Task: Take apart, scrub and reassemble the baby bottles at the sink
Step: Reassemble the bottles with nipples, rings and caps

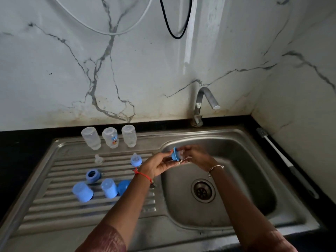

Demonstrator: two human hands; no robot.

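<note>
Your left hand point(158, 167) grips the blue collar ring point(175, 156) by its rim, over the left edge of the sink basin point(254, 160). Your right hand point(197, 158) meets it from the right, fingertips pinching what looks like the clear silicone teat point(182, 155) at the ring's opening, though blur hides the exact hold. The ring is light, stiff plastic and should take a firm grip on its outer wall. If wet it will likely be slippery, so keep your thumb across the rim. The teat is soft and will fold if squeezed. It is probably best held by its thick base flange, not the tip, and worked through the ring evenly.

On the drainboard point(54, 206) to the left, three clear bottles point(110, 137) stand in a row at the far edge, seemingly mouth down, with nothing visible inside them. Nearer you lie a loose teat point(98, 159), a second ring point(136, 159) with its teat seated, a bare ring point(93, 175) and, nearest, three blue caps point(82, 191). All look light and apt to skid on the ribbed steel.

The basin holds no standing water, its drain point(203, 190) is open, and no water runs from the tap point(201, 104). A bottle brush point(283, 157) lies on the dark table right of the sink.
</note>
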